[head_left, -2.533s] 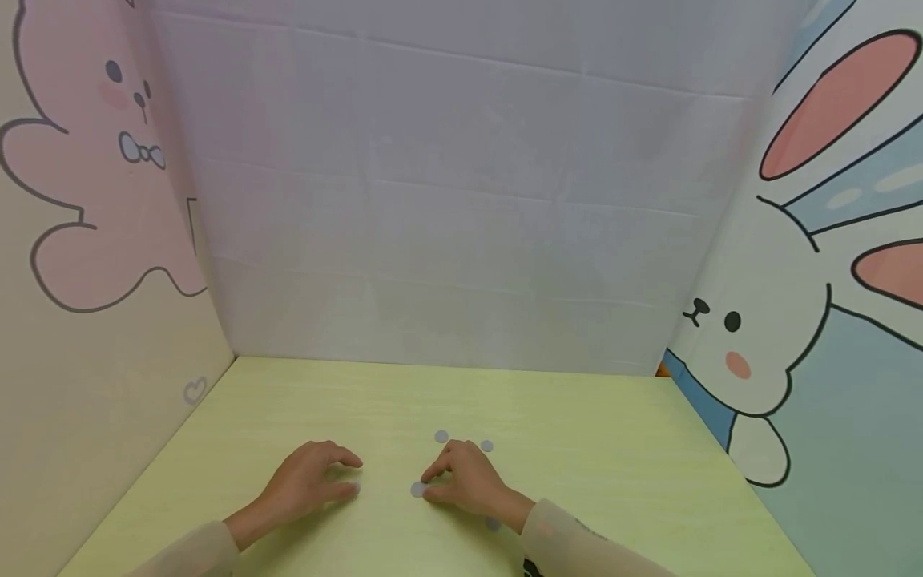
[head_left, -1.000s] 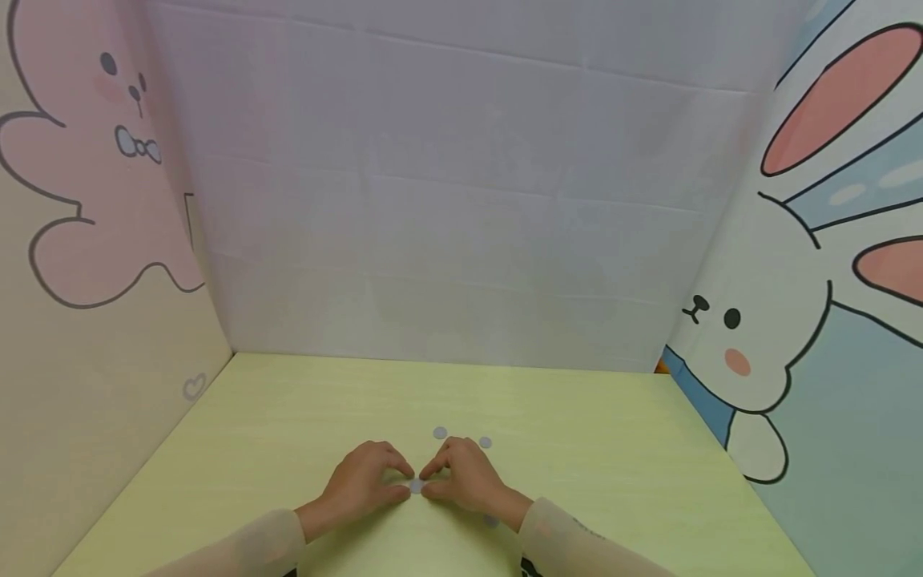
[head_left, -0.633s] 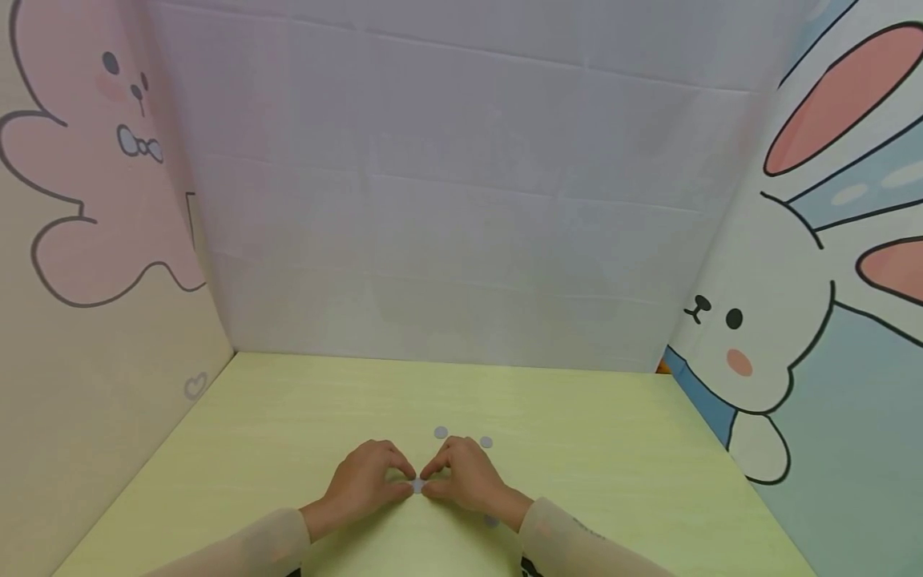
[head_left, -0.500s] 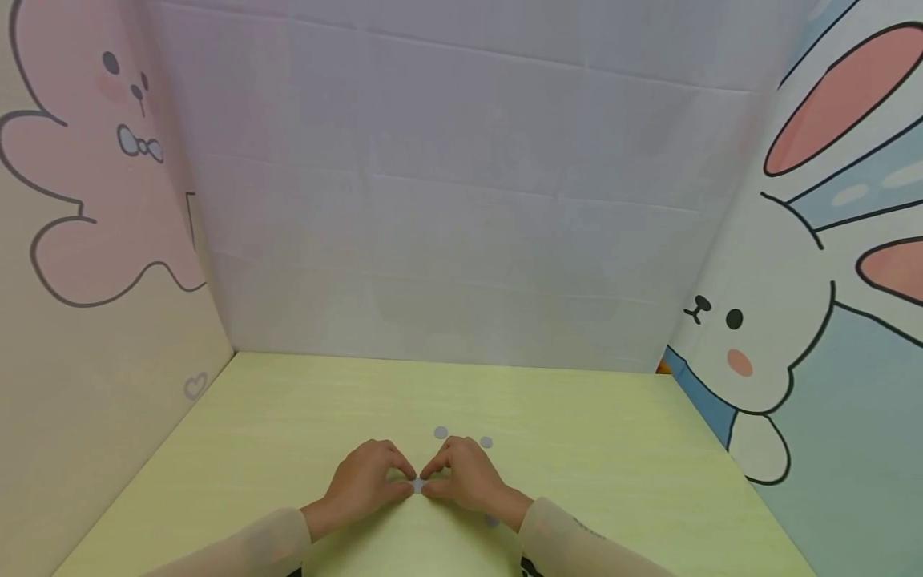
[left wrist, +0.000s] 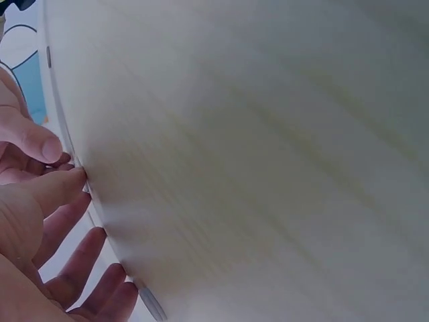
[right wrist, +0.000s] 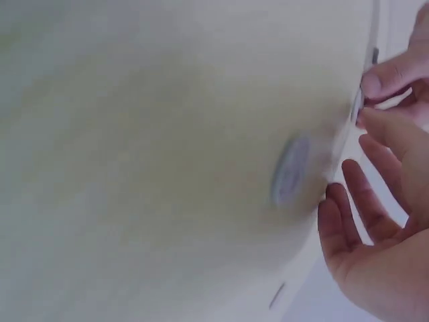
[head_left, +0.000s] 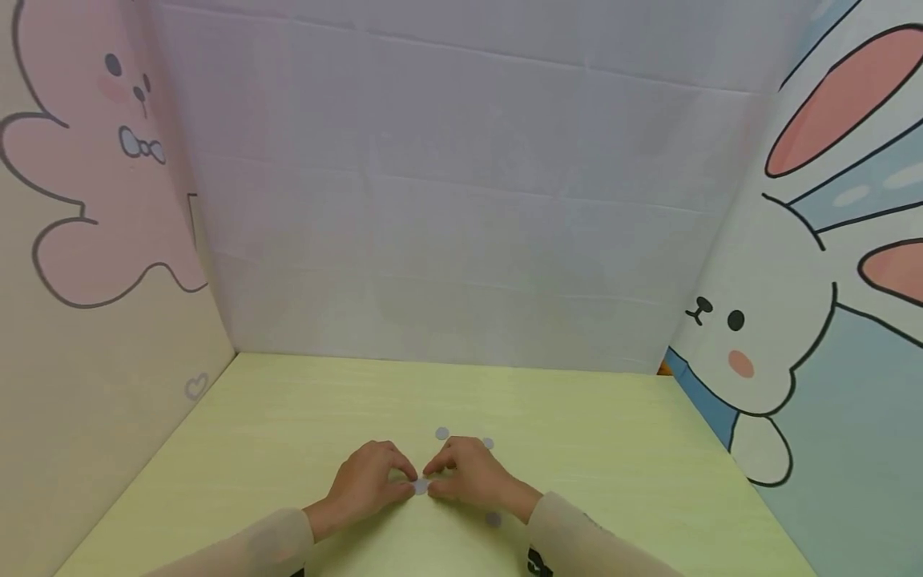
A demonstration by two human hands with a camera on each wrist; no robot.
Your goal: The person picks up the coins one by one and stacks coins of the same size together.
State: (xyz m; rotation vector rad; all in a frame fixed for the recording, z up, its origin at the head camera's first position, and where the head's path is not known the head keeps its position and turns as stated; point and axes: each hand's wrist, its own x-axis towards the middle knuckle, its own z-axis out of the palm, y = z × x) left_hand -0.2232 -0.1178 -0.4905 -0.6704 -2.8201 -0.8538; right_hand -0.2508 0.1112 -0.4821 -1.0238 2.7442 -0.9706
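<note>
Small silver-grey coins lie on a pale yellow-green table (head_left: 324, 401). Near the middle, my left hand (head_left: 365, 478) pinches one coin (head_left: 421, 486) at its left edge with thumb and forefinger. A second coin may lie under it; I cannot tell. At its right edge is my right hand (head_left: 472, 474), thumb and forefinger spread apart, the thumb tip close to or touching the rim. In the right wrist view this coin (right wrist: 357, 106) shows edge-on between the two hands' fingertips. The left wrist view mostly hides it behind the fingers.
Two coins lie beyond my right hand, one coin (head_left: 442, 433) farther left, the other coin (head_left: 488, 443) just behind the knuckles. Another coin (head_left: 493, 519) sits by my right wrist. A pale back wall (head_left: 447, 200) and printed side panels (head_left: 757, 336) enclose the table.
My left hand has brought a coin rightward to the coin at my right fingertips. Since half a second ago, my right hand has shifted slightly right and its fingers have spread, showing more coin.
</note>
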